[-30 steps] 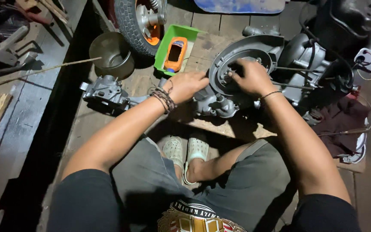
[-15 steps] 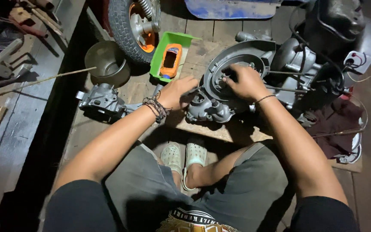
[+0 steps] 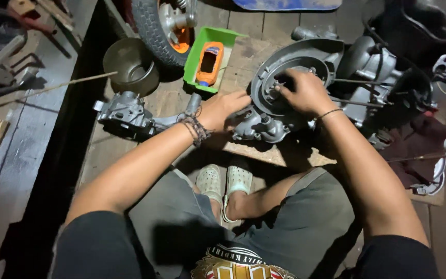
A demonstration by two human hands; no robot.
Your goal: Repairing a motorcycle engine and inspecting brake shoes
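A grey scooter engine (image 3: 331,77) lies on a wooden board (image 3: 243,57) in front of me. My right hand (image 3: 303,93) reaches into its round flywheel housing (image 3: 285,64), fingers curled on the parts inside; what they pinch is hidden. My left hand (image 3: 223,108), with braided bands at the wrist, rests on the lower left edge of the casing, fingers pressed flat against the metal. I squat with pale clogs (image 3: 225,181) just below the engine.
A separate grey metal casting (image 3: 125,113) lies to the left. Behind it stand a round metal bowl (image 3: 130,64), a tyre with an orange hub (image 3: 163,26) and a green tray (image 3: 207,59) holding an orange device. Dark cloth and cables sit at the right.
The view has shifted slightly and come closer. Both hands stay on the engine, the right one working a little deeper in the round housing.
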